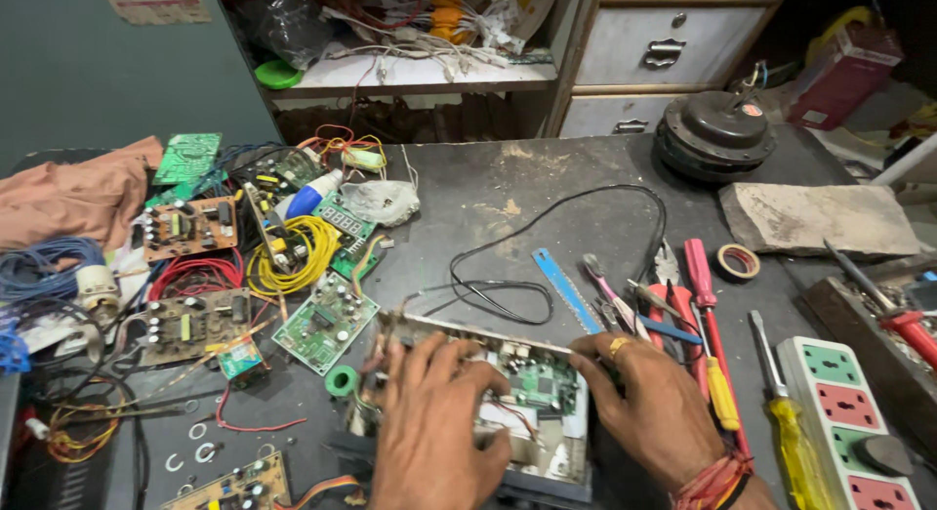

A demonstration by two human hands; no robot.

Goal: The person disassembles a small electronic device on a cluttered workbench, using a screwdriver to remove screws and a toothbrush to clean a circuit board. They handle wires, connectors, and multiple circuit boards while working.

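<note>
Hands first, nearest the camera: the left hand (434,427) lies palm down with fingers spread on an opened metal chassis (488,412), and the right hand (649,408) curls its fingers over the chassis's right edge, gripping it. The chassis sits at the near edge of the dark, scuffed bench (508,198), a thin sheet-metal box with a green board (539,383) and fine wires showing inside. A red thread band (717,481) wraps the right wrist.

Just left of the chassis stands a small green tape roll (342,380), and beyond it a square green circuit board (325,322) studded with round capacitors. To the right lie a yellow-handled screwdriver (789,432), a white power strip (854,422) with coloured sockets, a red-handled screwdriver (705,295) and pliers (634,310). A flat blue saw blade (566,288) lies above the chassis, beside a loop of thin black cable (547,246).

Farther left are brown boards (190,227), a yellow wire coil (298,256) and a red wire coil (195,274). At the far right sit a rough grey stone slab (820,217) and a round dark motor (717,134).
</note>
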